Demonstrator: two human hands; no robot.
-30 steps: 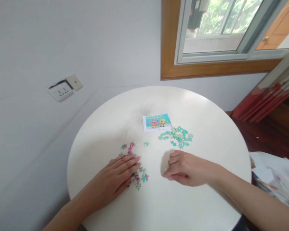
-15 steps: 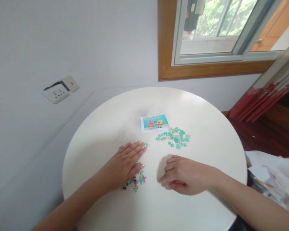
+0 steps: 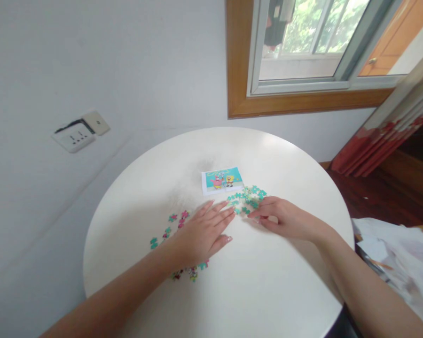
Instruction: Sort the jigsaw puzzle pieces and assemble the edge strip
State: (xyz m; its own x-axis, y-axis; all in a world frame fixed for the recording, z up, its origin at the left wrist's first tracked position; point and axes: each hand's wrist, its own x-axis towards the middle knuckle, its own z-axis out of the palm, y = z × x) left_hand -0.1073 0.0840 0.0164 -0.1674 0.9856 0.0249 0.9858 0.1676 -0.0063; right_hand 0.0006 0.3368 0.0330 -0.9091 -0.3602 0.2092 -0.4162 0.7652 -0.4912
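My left hand [image 3: 207, 230] lies flat with its fingers stretched out, their tips at the left edge of a pile of teal jigsaw puzzle pieces [image 3: 246, 196]. At the right side of that pile is my right hand [image 3: 282, 217], fingers loosely curved and touching or just over the pieces; whether a piece is between them I cannot tell. Behind the pile lies a small picture card [image 3: 222, 180] with cartoon figures. Pink and teal puzzle pieces [image 3: 167, 232] are scattered left of my left forearm, and more multicoloured pieces [image 3: 193, 272] show below my left wrist, partly hidden by it.
The round white table [image 3: 254, 291] stands against a wall with a socket [image 3: 74, 136]. A wood-framed window [image 3: 303, 103] is above its far edge. White papers or bags [image 3: 395, 253] lie beside the table on the right, below a red and cream curtain [image 3: 370, 141].
My left hand has slid right and slightly forward, uncovering pieces on the left. My right hand has moved up and right from the bare tabletop to the teal pile. The view has shifted slightly.
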